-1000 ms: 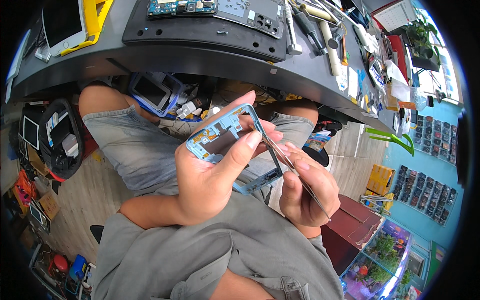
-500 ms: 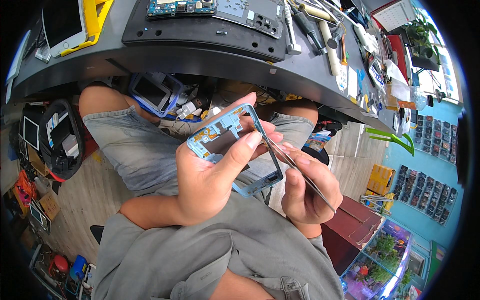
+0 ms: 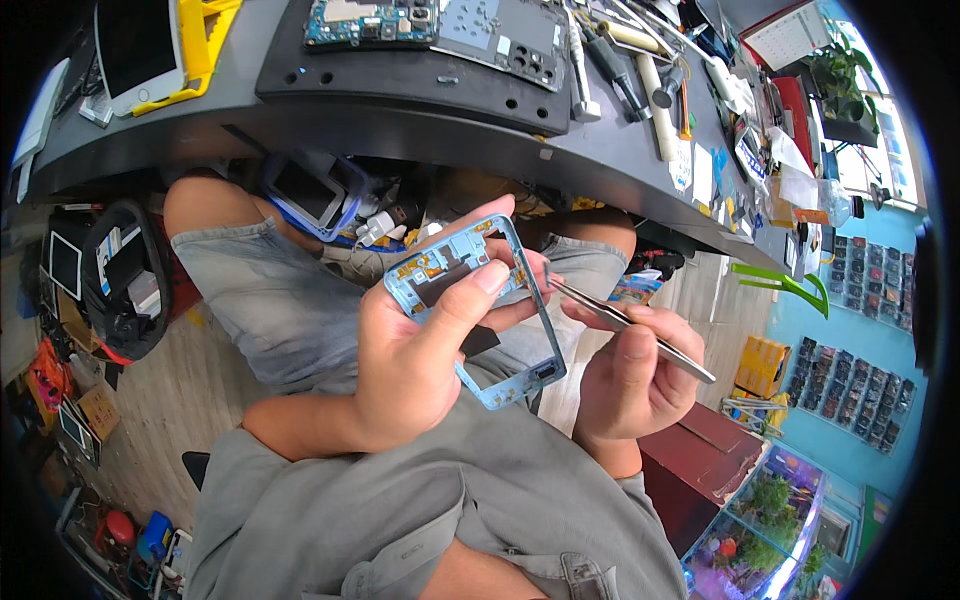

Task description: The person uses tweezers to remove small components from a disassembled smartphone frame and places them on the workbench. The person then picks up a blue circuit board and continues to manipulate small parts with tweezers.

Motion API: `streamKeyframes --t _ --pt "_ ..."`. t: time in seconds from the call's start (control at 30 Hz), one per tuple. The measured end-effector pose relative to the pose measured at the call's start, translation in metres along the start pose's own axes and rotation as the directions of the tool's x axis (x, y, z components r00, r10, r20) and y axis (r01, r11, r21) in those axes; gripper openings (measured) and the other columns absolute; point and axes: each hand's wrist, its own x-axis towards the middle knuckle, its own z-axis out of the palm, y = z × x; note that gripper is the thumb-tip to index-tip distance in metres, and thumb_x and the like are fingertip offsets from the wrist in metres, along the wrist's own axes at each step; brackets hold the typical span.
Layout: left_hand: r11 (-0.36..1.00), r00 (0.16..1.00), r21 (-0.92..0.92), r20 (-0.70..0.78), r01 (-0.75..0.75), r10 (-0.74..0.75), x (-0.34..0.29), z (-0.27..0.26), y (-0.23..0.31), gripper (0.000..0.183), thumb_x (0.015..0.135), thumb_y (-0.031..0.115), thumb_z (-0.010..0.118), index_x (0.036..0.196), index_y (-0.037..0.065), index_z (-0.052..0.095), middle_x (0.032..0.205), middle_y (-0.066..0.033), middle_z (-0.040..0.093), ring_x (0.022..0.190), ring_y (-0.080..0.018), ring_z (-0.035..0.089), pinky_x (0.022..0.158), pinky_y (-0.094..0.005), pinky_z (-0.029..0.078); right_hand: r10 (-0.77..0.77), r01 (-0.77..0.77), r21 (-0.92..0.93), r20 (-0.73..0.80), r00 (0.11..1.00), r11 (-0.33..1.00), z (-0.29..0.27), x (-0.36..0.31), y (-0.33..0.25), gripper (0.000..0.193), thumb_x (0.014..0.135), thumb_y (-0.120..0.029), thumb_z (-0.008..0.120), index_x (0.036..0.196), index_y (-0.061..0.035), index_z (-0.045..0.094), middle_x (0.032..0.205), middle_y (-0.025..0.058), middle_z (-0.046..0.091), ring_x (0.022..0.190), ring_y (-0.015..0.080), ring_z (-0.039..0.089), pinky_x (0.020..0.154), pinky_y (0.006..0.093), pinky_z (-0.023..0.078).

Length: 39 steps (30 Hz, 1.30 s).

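Note:
Over my lap, my left hand [image 3: 410, 360] is closed round a light-blue phone mid-frame [image 3: 515, 385]. The thumb lies across its inner face, beside gold-coloured contacts and an opening. The frame is tilted, its far end up and left. My right hand [image 3: 645, 375] pinches a pair of metal tweezers [image 3: 620, 322], whose tips point left, just off the frame's right-hand rail. A small dark sliver shows at the tips; I cannot make out what it is or whether the tips grip it. A dark flat piece [image 3: 480, 342] shows below the left hand's fingers.
Ahead, the grey desk [image 3: 190, 125] carries a black mat [image 3: 400, 95] with a circuit board [image 3: 370, 22] and a phone chassis [image 3: 510, 40]. Screwdrivers [image 3: 615, 75] lie to its right, a white tablet [image 3: 140, 50] to its left. A black bin [image 3: 125, 275] stands at left.
My right hand has moved right, drawing the tweezers away from the frame's rail. The phone frame has shifted slightly down, and the left thumb has slid a little left.

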Motion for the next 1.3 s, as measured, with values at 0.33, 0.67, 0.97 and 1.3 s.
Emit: streamKeyframes --t 0.33,0.67,0.97,1.3 --pt "0.944 0.944 -0.013 -0.023 -0.33 0.33 0.018 0.021 0.069 0.039 0.105 0.011 0.061 0.14 -0.005 0.058 0.119 -0.0229 0.072 0.117 -0.0379 0.075 0.099 -0.0529 0.067 0.144 0.007 0.349 -0.405 0.903 0.937 -0.014 0.043 0.001 0.028 0.114 -0.02 0.057 0.123 0.0055 0.064 0.084 0.023 0.079 0.075 0.0342 0.08 0.074 0.0462 0.069" --pt "0.841 0.923 0.387 0.091 -0.379 0.375 0.19 0.012 0.211 0.022 0.102 -0.006 0.059 0.123 -0.011 0.066 0.115 -0.0247 0.074 0.101 -0.0354 0.078 0.089 -0.0476 0.069 0.335 -0.124 0.599 -0.255 0.907 0.791 -0.014 0.068 0.008 0.023 0.112 -0.017 0.062 0.116 0.0056 0.065 0.091 0.0223 0.079 0.075 0.032 0.08 0.077 0.0449 0.069" --pt "0.378 0.758 0.79 0.162 -0.484 0.632 0.22 0.0 0.229 0.069 0.091 -0.009 0.073 0.155 -0.007 0.046 0.13 -0.0246 0.068 0.11 -0.0299 0.074 0.091 -0.0389 0.064 0.591 -0.317 0.865 0.029 0.806 0.389 -0.02 0.065 0.024 0.025 0.112 -0.019 0.062 0.113 0.0049 0.067 0.09 0.0192 0.079 0.076 0.0332 0.081 0.074 0.0445 0.071" --pt "-0.39 0.442 0.775 0.613 -0.498 0.655 0.187 0.001 0.217 0.05 0.093 0.007 0.081 0.14 -0.001 0.065 0.132 -0.0153 0.071 0.117 -0.0313 0.071 0.102 -0.0399 0.058 0.616 -0.39 0.901 0.199 0.762 0.191 -0.006 0.067 0.019 0.023 0.113 -0.019 0.059 0.109 0.002 0.068 0.086 0.0169 0.078 0.075 0.0313 0.08 0.073 0.0479 0.07"
